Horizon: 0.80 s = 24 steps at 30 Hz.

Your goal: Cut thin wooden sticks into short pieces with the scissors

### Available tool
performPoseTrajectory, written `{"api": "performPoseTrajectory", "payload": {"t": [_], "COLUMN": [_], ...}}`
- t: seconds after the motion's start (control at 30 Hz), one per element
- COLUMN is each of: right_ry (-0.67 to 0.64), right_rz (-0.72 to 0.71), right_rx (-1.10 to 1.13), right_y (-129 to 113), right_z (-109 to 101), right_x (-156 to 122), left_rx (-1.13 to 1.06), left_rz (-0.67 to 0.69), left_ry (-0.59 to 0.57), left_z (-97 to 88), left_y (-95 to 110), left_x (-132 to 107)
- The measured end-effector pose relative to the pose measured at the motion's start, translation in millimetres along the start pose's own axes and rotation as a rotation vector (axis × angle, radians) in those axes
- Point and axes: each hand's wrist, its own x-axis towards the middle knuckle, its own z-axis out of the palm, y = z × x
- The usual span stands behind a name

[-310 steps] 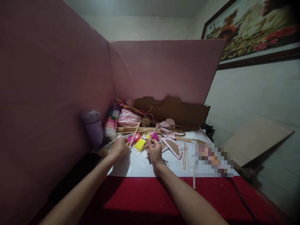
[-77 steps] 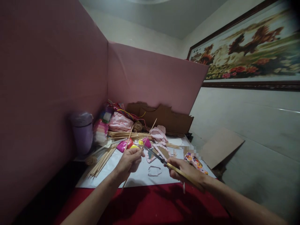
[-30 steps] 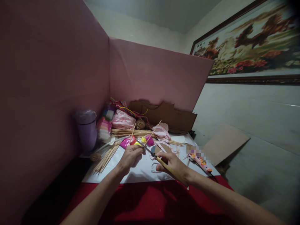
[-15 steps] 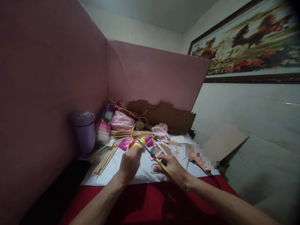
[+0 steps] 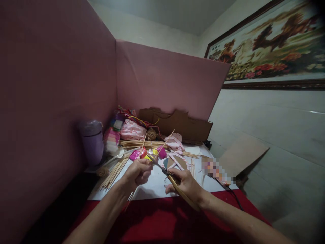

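My left hand (image 5: 138,173) is closed, pinching thin wooden skewers that fan out above its fingers. One skewer (image 5: 165,143) slants up to the right; another (image 5: 143,145) leans more upright. Below the palm, blurred stick ends (image 5: 130,198) show. A pair of scissors (image 5: 166,172) with gold-coloured handles sits in my right hand (image 5: 186,185), fingers curled round the handles. Its blades point up-left and reach the skewers close to my left fingertips; whether they grip a stick I cannot make out. Under the blades lies a piece of brown cardboard (image 5: 179,163) edged with pink-and-white strips.
Loose skewers (image 5: 115,173) lie left on the white sheet (image 5: 152,193), with a longer bundle (image 5: 139,144) behind. Bright clay packets (image 5: 134,155), a twine ball (image 5: 151,134) and pink cloth (image 5: 133,130) sit farther back. A purple tumbler (image 5: 92,149) stands left; a power strip (image 5: 215,171) lies right.
My left hand has rolled over and shifted slightly left, tipping the right-hand skewer more upright. Stick ends now show beneath it. The scissors have dropped a little at the tips.
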Motion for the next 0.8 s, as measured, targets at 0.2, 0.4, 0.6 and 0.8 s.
{"api": "performPoseTrajectory", "payload": {"t": [0.2, 0.4, 0.6, 0.8], "right_ry": [0.048, 0.122, 0.113, 0.091], "right_rz": [0.055, 0.015, -0.117, -0.183], "right_rx": [-0.027, -0.097, -0.117, -0.112], "right_y": [-1, -7, -2, 2], "right_z": [0, 7, 4, -4], "right_x": [-3, -4, -1, -2], "left_rx": [0.23, 0.393, 0.038, 0.002], "left_rz": [0.296, 0.627, 0.119, 0.034], "left_ry": [0.216, 0.373, 0.063, -0.089], "left_z": [9.1, 14.4, 2.6, 0.6], "left_y": [-10, -12, 0, -3], "left_x": [2, 0, -2, -3]}}
